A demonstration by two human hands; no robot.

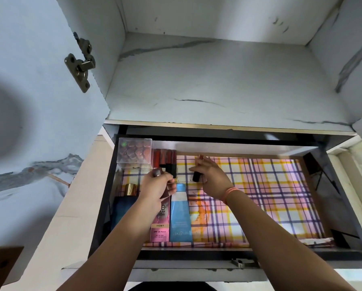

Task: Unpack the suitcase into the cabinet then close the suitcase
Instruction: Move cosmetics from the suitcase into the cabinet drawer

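Both my hands are inside the pulled-out cabinet drawer, which is lined with plaid paper. My left hand grips a small brownish lipstick whose top sticks up above my fingers. My right hand holds a small black-capped lipstick just right of a row of red lipsticks at the drawer's back. A clear box of small round items stands in the back left corner. A pink tube, a blue tube and a dark blue bottle with a gold cap lie at the left. The suitcase is out of view.
Above the drawer is a white marble-patterned cabinet shelf. The cabinet door stands open at the left, with a brass hinge. The drawer's right half shows only the plaid liner. A metal latch sits on the drawer's front edge.
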